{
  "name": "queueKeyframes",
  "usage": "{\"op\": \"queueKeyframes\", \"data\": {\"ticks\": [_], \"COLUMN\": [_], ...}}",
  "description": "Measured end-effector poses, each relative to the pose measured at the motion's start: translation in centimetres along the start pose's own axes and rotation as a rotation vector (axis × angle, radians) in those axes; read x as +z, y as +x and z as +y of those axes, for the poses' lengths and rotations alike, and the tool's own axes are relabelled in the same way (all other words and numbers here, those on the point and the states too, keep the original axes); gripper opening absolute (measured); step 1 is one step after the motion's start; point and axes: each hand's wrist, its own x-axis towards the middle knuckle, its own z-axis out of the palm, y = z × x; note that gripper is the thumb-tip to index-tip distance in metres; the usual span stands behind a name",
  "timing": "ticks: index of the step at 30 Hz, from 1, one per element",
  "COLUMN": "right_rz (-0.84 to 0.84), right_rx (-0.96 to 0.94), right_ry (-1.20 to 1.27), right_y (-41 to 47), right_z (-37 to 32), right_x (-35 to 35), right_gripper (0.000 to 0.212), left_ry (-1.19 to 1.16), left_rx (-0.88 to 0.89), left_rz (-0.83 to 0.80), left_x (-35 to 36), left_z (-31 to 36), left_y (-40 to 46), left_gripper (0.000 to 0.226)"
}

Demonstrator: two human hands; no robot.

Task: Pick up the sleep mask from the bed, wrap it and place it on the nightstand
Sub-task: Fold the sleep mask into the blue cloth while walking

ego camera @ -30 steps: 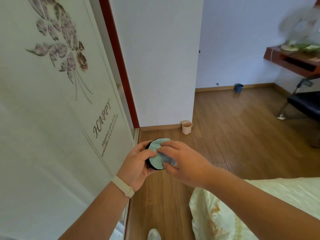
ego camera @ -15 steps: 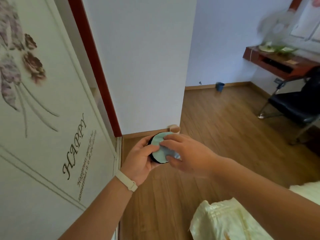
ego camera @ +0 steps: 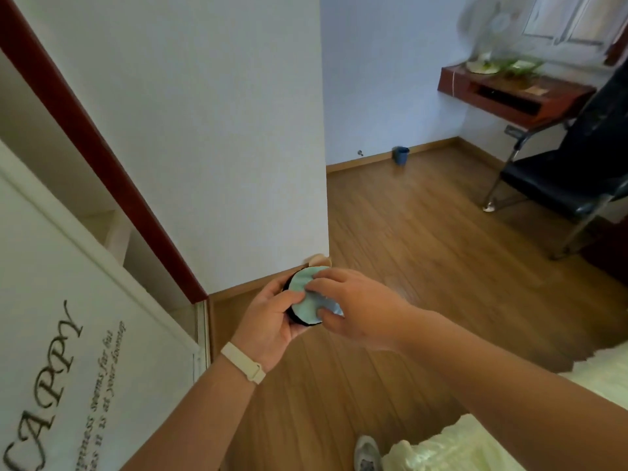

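One mask (ego camera: 307,298), rolled into a pale blue and black disc, sits in the air over the floor (ego camera: 407,253), held between two hands. The left hand (ego camera: 272,321) cups it in a closed grip; the right hand (ego camera: 356,307) pinches its front edge. One chair (ego camera: 560,178) stands by one desk (ego camera: 509,93); one blue cup (ego camera: 401,155) is on the floor.

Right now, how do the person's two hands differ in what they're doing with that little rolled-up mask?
The left hand cradles the sleep mask from the side and beneath, thumb on its pale green face; the right hand comes over from the right, fingertips pinching the mask's upper and lower edges. The left wrist wears a cream band; the right wrist is bare. Both hands grip the same folded mask, held in the air above the wooden floor.
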Motion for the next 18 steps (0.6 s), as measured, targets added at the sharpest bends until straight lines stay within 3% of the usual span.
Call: {"op": "queueKeyframes", "data": {"ticks": [8, 18], "right_rz": [0.064, 0.193], "right_rx": [0.012, 0.127], "right_ry": [0.037, 0.014], "right_y": [5.5, 7.6], "right_z": [10.4, 19.1], "right_x": [-4.5, -8.9], "right_gripper": [0.042, 0.041], "left_ry": [0.054, 0.112], "left_rx": [0.017, -0.052], "left_rz": [0.040, -0.075], "left_x": [7.1, 13.7], "left_z": [3.0, 4.4], "left_y": [10.7, 21.0], "left_gripper": [0.034, 0.035]}}
